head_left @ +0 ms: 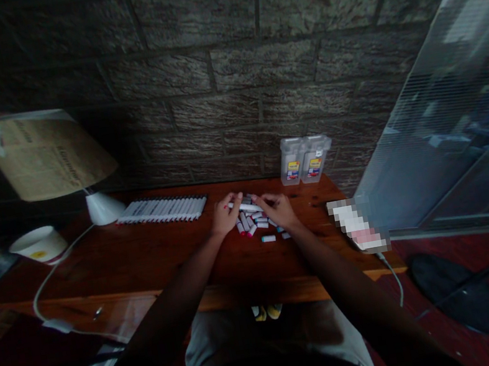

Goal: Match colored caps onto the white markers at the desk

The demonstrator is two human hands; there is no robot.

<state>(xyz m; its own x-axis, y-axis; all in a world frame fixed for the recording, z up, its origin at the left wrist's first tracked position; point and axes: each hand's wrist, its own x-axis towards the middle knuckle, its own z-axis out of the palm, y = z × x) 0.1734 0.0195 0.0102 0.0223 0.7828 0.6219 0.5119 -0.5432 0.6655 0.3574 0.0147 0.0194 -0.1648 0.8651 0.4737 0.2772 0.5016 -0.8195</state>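
Note:
Above the middle of the wooden table, my left hand (225, 215) pinches a white marker (247, 206) between thumb and fingers. The fingers of my right hand (280, 209) close on the marker's other end. Just below both hands lies a loose pile of short white marker caps (251, 230) with pink, red and teal ends. One teal-ended cap (268, 239) rests apart, nearer the table's front edge. To the left, white markers (161, 210) lie side by side in a long row. My fingers hide part of the held marker and of the pile.
Two clear plastic cases (305, 159) stand against the brick wall. At the left are a lamp (104, 207) and a paper cup (40, 245), with a cord hanging over the edge. A blurred-out phone-like device (359, 226) with a cable lies at the right edge of the table (182, 260).

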